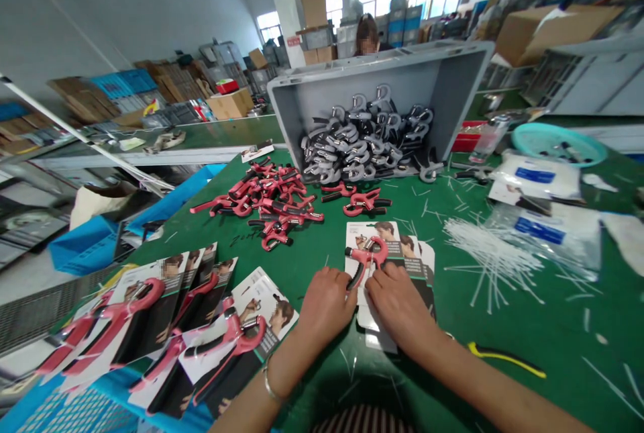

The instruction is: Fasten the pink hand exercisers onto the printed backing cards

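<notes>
A pink and black spring hand grip lies on a small stack of printed backing cards in front of me. My left hand is closed at the hand grip's left handle, its fingertips partly hidden. My right hand has its fingers curled over the other handle and the card, close beside my left hand. To the left, several carded pink hand grips overlap at the table edge. White cable ties are heaped to the right, and a yellow and black tool handle lies near my right forearm.
Beyond my hands is a pile of loose pink hand grips. A grey crate tipped on its side holds many grey ones. Plastic bags and a turquoise basin stand right. A person is behind the crate.
</notes>
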`<state>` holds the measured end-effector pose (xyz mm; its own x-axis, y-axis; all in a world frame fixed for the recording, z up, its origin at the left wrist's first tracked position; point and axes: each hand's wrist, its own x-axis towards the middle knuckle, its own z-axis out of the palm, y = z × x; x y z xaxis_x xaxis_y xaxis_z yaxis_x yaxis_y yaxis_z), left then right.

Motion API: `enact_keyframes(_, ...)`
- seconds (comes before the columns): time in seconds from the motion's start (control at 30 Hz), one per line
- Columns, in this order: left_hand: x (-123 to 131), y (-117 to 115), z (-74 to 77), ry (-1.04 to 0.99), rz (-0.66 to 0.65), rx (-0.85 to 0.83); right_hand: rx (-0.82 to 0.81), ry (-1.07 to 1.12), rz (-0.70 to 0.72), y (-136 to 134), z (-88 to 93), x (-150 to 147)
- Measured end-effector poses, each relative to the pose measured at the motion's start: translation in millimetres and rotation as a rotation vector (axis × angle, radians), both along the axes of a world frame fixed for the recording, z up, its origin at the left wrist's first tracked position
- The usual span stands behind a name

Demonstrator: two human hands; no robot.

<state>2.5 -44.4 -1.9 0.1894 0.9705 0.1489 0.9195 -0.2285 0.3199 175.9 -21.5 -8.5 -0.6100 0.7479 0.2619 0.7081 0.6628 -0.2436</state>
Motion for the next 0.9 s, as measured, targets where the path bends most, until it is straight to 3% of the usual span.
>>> enact_keyframes(0.13, -21, 0, 2.4, -0.363, -0.003, -0.104, -0.117, 0.131, 0.048, 8, 2.1, 2)
enact_keyframes(0.27, -23, 3, -1.9, -0.551, -0.103, -0.059, -0.276, 0.286, 0.052, 14, 0.3, 12)
enact_keyframes(0.43, -4, 7, -14.5, -0.683, -0.118, -0.023, -0.257, 0.382, -0.007, 17, -8.9, 12)
enact_keyframes(0.6, 9, 0, -25.6, -0.837, -0.001, 0.019, -0.261, 0.431, -0.082, 18, -13.3, 7)
enact_keyframes(0.73, 8, -2, -34.0, -0.984, 0.093, -0.014, -0.25, 0.404, -0.028, 20, -8.8, 12)
enact_keyframes(0.9, 4, 1, -38.0, -1.184, 0.128, -0.209, -0.151, 0.248, 0.081, 21, 0.0, 22)
